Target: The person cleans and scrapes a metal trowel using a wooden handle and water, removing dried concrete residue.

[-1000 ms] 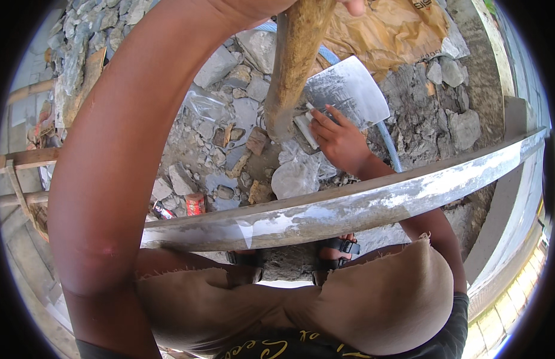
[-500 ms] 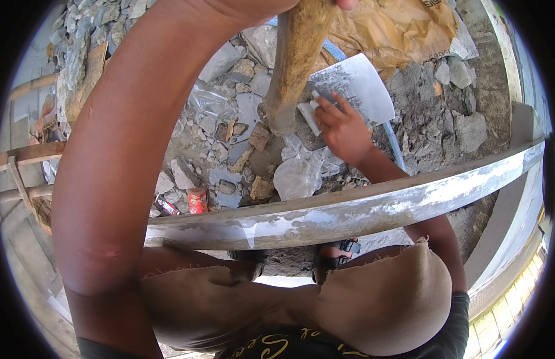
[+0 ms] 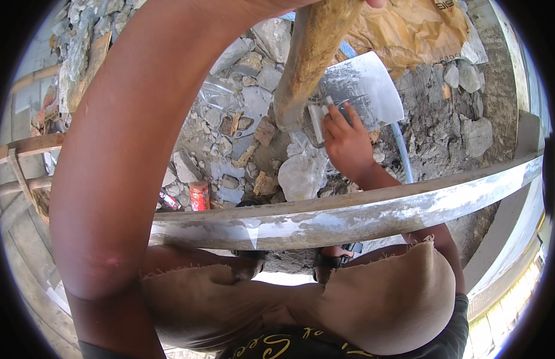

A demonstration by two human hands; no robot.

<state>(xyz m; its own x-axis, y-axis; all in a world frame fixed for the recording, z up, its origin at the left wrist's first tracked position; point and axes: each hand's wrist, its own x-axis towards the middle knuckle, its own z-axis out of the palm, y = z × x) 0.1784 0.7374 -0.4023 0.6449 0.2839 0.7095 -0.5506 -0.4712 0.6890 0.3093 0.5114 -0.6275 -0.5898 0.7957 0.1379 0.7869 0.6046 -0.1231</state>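
At the top edge my left hand point(image 3: 271, 6), mostly cut off by the frame, is closed round the thick wooden handle of a hoe point(image 3: 316, 57); a fingertip shows on the handle's far side. The handle slants down to a blunt end above the rubble. To its right lies the hoe's broad grey metal blade point(image 3: 373, 90), smeared with dark dirt. My right hand point(image 3: 348, 140) is at the blade's near left part, fingers bent around a small pale piece point(image 3: 329, 105) against the metal. The kind of piece cannot be made out.
A long, cement-stained beam point(image 3: 349, 218) crosses in front of my knees, my right arm passing beneath it. Broken stones point(image 3: 188, 166), clear plastic point(image 3: 301, 173) and a red packet point(image 3: 199, 196) lie beyond. Brown paper sacking point(image 3: 409, 30) and a blue hose point(image 3: 402, 149) are on the right.
The hoe, my right hand and the ground have shifted slightly right in the picture. My right hand's fingers have moved over the blade, less spread than before. My left hand keeps its grip.
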